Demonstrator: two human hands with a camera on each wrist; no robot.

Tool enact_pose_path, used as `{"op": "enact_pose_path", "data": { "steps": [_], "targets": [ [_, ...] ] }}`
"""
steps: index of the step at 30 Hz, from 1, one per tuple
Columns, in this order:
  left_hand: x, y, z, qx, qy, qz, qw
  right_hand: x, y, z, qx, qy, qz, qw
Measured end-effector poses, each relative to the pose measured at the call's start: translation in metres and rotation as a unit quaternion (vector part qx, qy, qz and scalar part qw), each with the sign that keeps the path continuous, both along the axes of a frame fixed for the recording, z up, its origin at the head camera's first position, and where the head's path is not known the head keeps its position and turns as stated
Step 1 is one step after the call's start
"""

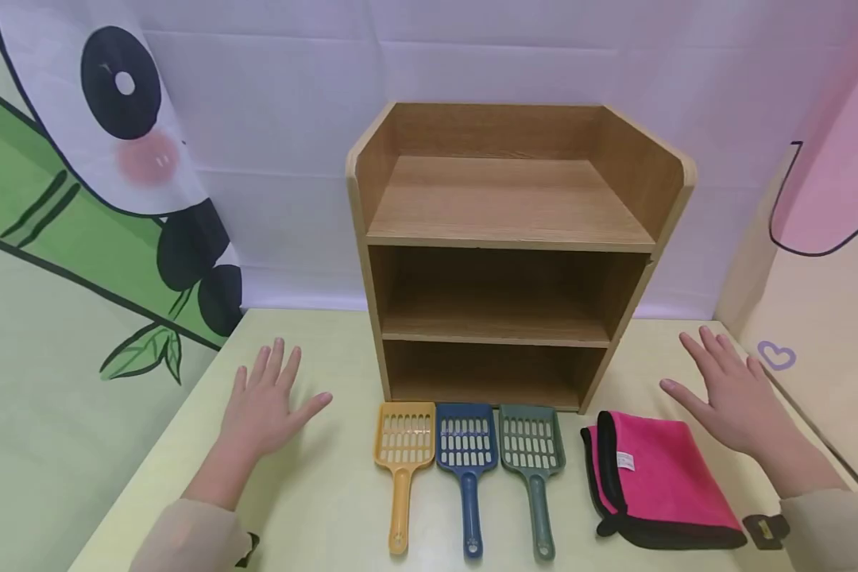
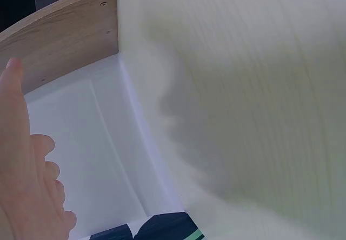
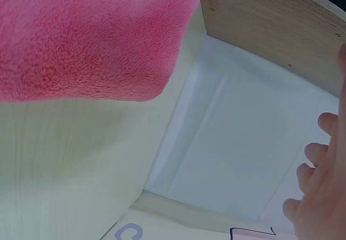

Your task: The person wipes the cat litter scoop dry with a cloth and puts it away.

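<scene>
My left hand (image 1: 263, 409) hovers over the left side of the table, fingers spread and holding nothing. On the right, my right hand (image 1: 736, 397) is likewise spread and bare, just beyond a folded pink cloth (image 1: 672, 469) with black edging and a small white tag. Three slotted litter scoops lie side by side, handles toward me: a yellow scoop (image 1: 400, 461), a blue scoop (image 1: 468, 461) and a green scoop (image 1: 533, 461). Behind their heads stands a small wooden shelf (image 1: 508, 238). In the right wrist view the cloth (image 3: 92, 40) looks fluffy.
The shelf has a top tray with raised sides and two compartments below. Its side panel (image 2: 70, 34) shows in the left wrist view. A pale curtain (image 1: 279, 159) hangs behind the table (image 1: 329, 508), with cartoon-printed walls at left and right.
</scene>
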State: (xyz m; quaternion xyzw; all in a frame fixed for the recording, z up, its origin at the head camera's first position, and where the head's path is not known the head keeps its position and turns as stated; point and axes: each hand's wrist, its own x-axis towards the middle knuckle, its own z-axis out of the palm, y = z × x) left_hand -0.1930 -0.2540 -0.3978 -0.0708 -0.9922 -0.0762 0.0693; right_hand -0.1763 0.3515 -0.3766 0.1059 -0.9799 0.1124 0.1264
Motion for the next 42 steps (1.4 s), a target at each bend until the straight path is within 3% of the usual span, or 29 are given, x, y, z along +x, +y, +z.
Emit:
{"op": "enact_pose_path", "data": {
  "steps": [29, 36, 42],
  "targets": [
    [0.013, 0.039, -0.010, 0.057, -0.005, -0.031, 0.9979, -0.001, -0.021, -0.010, -0.044, -0.048, 0.014, 0.998],
    [0.020, 0.050, -0.010, 0.102, -0.032, -0.029, 0.9938, 0.003, -0.023, -0.011, -0.085, -0.102, 0.011, 0.991],
    [0.027, 0.058, -0.011, 0.149, -0.060, -0.026, 0.9866, 0.005, -0.020, -0.015, -0.111, -0.114, 0.016, 0.987]
  ]
}}
